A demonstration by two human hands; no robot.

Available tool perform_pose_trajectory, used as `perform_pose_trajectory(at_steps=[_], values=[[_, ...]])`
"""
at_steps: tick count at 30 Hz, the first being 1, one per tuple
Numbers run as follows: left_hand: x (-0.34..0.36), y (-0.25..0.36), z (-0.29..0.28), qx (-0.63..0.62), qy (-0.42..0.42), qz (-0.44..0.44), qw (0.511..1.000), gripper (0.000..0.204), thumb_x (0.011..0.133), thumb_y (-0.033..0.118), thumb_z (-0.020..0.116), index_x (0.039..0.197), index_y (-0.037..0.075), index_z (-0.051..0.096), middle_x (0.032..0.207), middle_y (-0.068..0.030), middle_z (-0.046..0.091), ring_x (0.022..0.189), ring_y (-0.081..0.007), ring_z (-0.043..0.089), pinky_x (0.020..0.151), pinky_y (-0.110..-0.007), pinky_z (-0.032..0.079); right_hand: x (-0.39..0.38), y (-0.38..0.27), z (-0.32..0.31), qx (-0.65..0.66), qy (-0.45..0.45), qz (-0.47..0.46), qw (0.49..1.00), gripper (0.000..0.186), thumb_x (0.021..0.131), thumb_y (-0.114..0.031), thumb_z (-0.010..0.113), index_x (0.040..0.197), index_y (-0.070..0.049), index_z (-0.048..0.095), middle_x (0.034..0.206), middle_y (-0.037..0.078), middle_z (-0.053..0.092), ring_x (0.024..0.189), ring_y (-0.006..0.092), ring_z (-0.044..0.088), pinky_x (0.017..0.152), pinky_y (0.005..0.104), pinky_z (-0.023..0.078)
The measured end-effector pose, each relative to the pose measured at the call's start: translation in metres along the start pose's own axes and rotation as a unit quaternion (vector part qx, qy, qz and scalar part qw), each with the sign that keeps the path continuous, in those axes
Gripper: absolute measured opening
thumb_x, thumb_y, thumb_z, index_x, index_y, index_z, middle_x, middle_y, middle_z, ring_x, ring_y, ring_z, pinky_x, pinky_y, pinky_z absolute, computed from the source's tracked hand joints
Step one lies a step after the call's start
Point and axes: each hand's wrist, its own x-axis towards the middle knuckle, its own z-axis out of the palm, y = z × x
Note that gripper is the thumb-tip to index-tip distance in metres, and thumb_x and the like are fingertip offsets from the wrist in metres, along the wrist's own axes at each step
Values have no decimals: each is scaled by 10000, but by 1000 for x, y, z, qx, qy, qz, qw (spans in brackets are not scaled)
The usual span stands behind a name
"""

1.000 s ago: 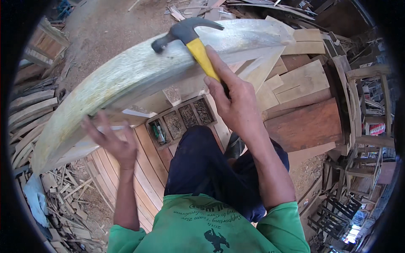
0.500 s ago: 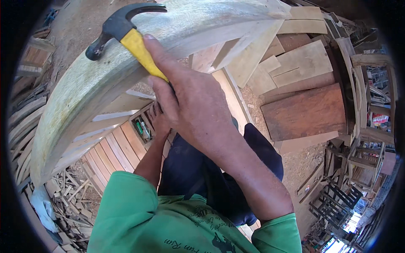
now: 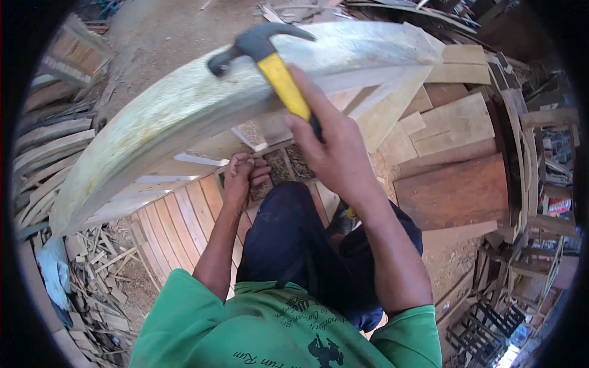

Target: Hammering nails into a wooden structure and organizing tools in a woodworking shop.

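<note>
My right hand [image 3: 334, 144] is wrapped round the handle of a claw hammer [image 3: 285, 83], which has a dark head and a yellow and black grip. The hammer is held over a thick, pale, curved wooden beam [image 3: 153, 113], its head overlapping the beam in view; whether they touch I cannot tell. Below the beam, my left hand [image 3: 240, 175] has its fingers curled together beside a divided wooden tray [image 3: 288, 161] with small dark bits in its compartments. Anything pinched in those fingers is too small to make out.
Slats [image 3: 184, 214] form a platform under the beam. Flat boards [image 3: 454, 126] and a reddish-brown panel [image 3: 457, 193] lie to the right. Curved timbers [image 3: 58, 150] are stacked at the left, above a heap of offcuts [image 3: 101, 276]. Wooden frames [image 3: 534, 245] stand at the far right.
My left hand has come away from the tray, and its fingers have curled together. The hammer appears farther right along the beam in my right hand. The whole view has shifted.
</note>
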Motion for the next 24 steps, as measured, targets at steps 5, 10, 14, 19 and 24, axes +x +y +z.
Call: perform_pose_trajectory(at_steps=[5,10,14,19,24], values=[[-49,52,-8,-2,-32,47,998,157,1015,93,559,1167,56,545,1026,-148,677,887,-259,732,746,-357,633,-11,19,8,48,-35,46,997,682,962,-92,601,1586,-162,335,1170,240,700,838,362,730,763,414,570],[-89,101,-14,170,-28,151,973,241,975,16,602,1214,-8,598,1001,-83,699,877,-158,695,772,-285,583,-24,-2,5,291,-50,175,939,685,995,-44,548,1615,-163,283,790,53,602,582,72,530,521,238,475],[-79,109,-48,242,-69,174,952,272,957,2,604,1228,-9,629,932,-80,708,845,-136,680,751,-277,563,-24,-38,-2,318,-13,216,923,646,991,-102,608,1584,-139,356,717,26,603,546,76,546,508,223,462],[-9,20,-57,388,-13,87,918,295,929,53,648,1220,11,671,971,-132,741,821,-214,709,731,-336,562,-56,-69,-29,350,70,238,903,619,989,-130,619,1557,-79,378,689,58,596,480,108,536,438,234,432],[27,-68,-32,548,-48,194,812,333,850,110,653,1175,67,719,952,-199,711,893,-376,691,857,-412,549,-115,-36,-58,331,191,289,878,560,1006,-141,590,1527,-42,410,667,73,581,450,115,527,407,228,431]])
